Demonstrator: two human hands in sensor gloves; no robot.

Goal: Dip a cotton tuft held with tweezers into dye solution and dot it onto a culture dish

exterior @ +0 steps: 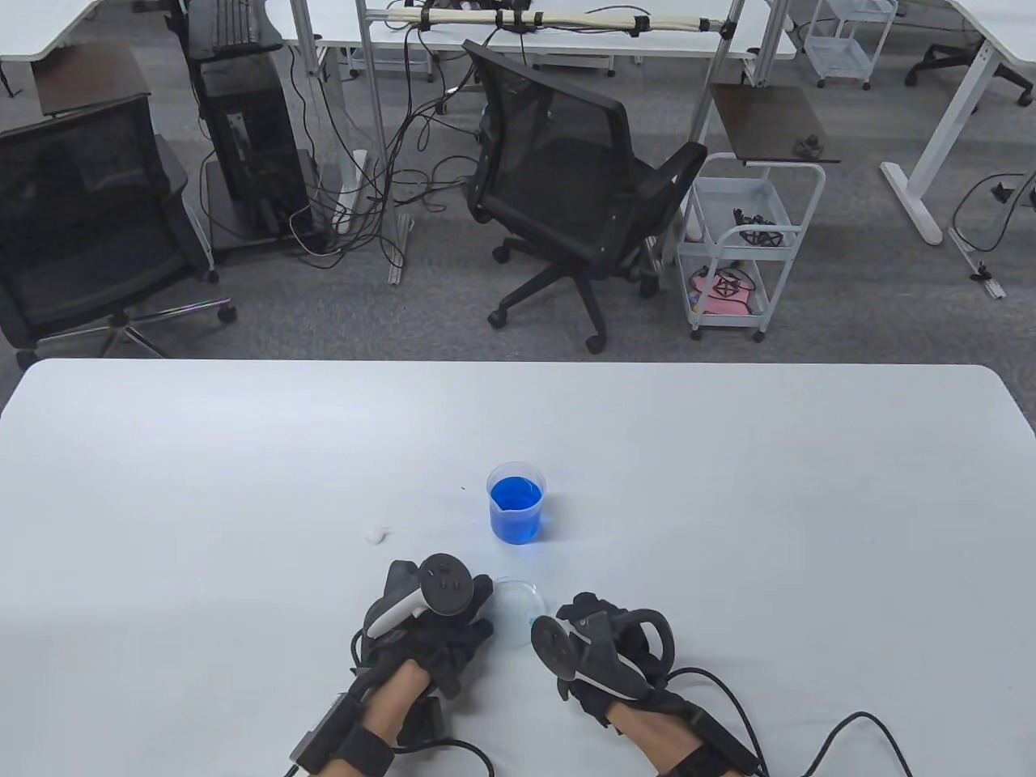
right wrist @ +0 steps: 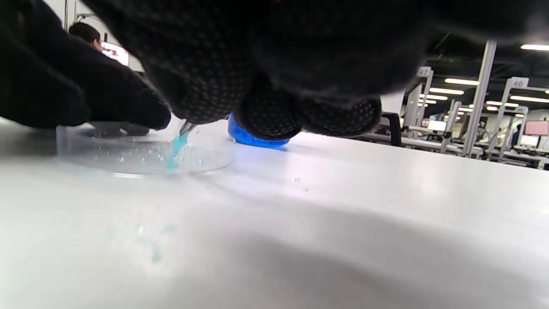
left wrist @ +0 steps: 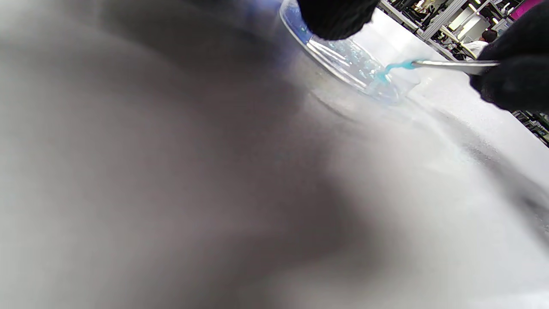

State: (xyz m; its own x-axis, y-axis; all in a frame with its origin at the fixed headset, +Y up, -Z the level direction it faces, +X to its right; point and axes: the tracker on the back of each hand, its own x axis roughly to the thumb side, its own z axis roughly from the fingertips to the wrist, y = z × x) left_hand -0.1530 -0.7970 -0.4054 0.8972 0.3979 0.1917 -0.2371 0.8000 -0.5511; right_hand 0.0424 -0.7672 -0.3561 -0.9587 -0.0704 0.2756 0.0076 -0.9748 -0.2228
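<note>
- Between our hands sits the dish [exterior: 518, 609]; our left hand [exterior: 429, 623] rests fingertips on its rim.
- Our right hand [exterior: 603, 647] pinches tweezers [left wrist: 454, 65], dyed tuft [left wrist: 392, 68] touching inside: dotting.
- Next, we judge: lift gently, redip in beaker [exterior: 515, 503].

Right wrist view: numbered signs atop background posts. "47" on sign [right wrist: 423, 71] at mid post, "46" on sign [right wrist: 519, 82] at right post. No other readable text; beaker markings illegible.
</note>
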